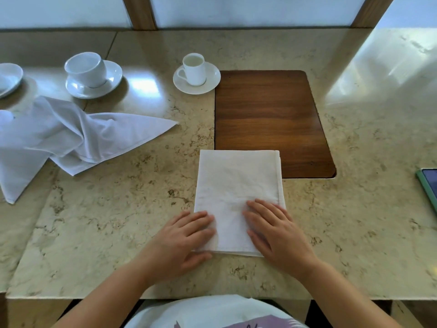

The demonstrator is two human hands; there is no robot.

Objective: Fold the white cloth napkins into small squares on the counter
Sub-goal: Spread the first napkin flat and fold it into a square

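Both hands lie flat on the napkin (237, 197): my left hand (186, 235) presses its near left corner, my right hand (274, 230) its near right, fingers straight, gripping nothing. It is folded to a rectangle, its far edge overlapping the wood inlay (267, 114); I judge one fold remains. Left of the inlay, a loose napkin (71, 133) waits unfolded.
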